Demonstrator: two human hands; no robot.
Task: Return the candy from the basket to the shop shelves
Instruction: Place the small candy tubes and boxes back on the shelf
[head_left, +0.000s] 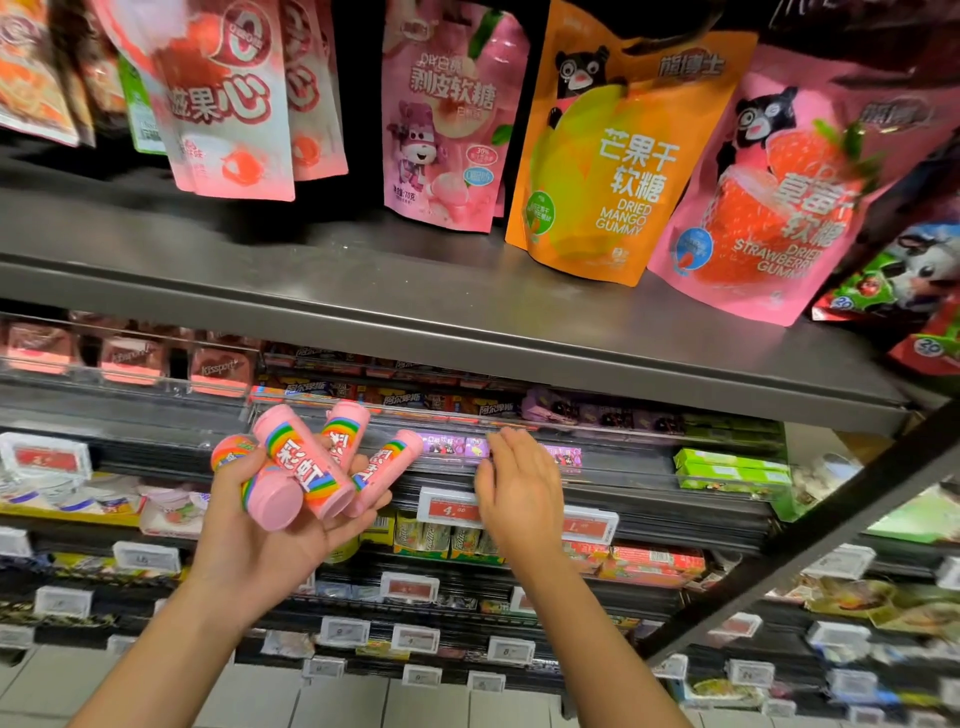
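Left hand (270, 525) cradles bundle of pink rainbow candy tubes (306, 467), fingers curled beneath, palm up: likely stock kept ready. Right hand (519, 483) empty, fingers relaxed, at front edge of candy shelf (649, 467), probably clearing slot. Basket unseen.

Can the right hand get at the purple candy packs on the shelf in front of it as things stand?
Probably yes. The right hand is empty, fingers straight, its fingertips already at the row of purple candy packs, with nothing between them. The left hand holds the pink candy tubes off to the side, clear of that path.
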